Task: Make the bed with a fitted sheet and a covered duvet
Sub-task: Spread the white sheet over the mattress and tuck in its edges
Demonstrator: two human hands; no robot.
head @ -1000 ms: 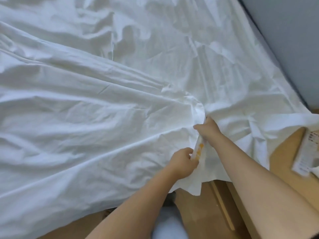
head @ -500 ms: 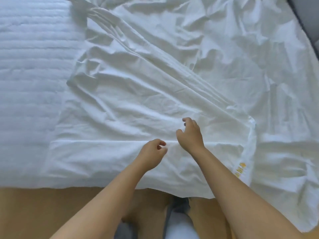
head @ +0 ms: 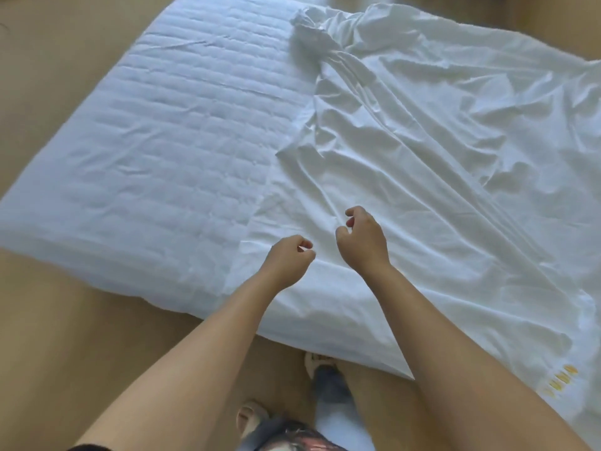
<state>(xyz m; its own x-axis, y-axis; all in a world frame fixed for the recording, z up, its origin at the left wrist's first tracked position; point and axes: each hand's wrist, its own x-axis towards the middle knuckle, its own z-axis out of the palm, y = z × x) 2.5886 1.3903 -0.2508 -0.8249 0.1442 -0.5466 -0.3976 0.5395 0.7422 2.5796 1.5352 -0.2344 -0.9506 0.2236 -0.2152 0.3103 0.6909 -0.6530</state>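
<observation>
Observed: a white quilted mattress (head: 162, 141) lies on a tan floor (head: 65, 336), its long axis running from the near left to the far right of the view. A white creased sheet (head: 439, 190), judged to be the fitted sheet, lies spread over the right part of the mattress only. The left part is bare.

The sheet's free edge runs on a diagonal, from the near side of the mattress just left of the hands up to a bunched corner (head: 307, 30) at the far side. Its main creases slant from that corner down toward the near right. A yellow stitched mark (head: 561, 380) shows on the near right corner, which hangs past the mattress edge.

Hands: the left hand (head: 287, 262) and the right hand (head: 364, 242) both hover over the near strip of the sheet, close together. Each has its fingers loosely curled and grasps nothing; no cloth is seen between fingers and thumb.

Finding: the bare quilting lies to the left of both hands, and the free edge lies just left of the left hand, which is the nearer of the two. The right hand is further in over the cloth.

Judgement: the sheet is only partly laid. The coming move likely calls for taking the free edge and drawing it leftward across the bare half, square to the mattress's near side
</observation>
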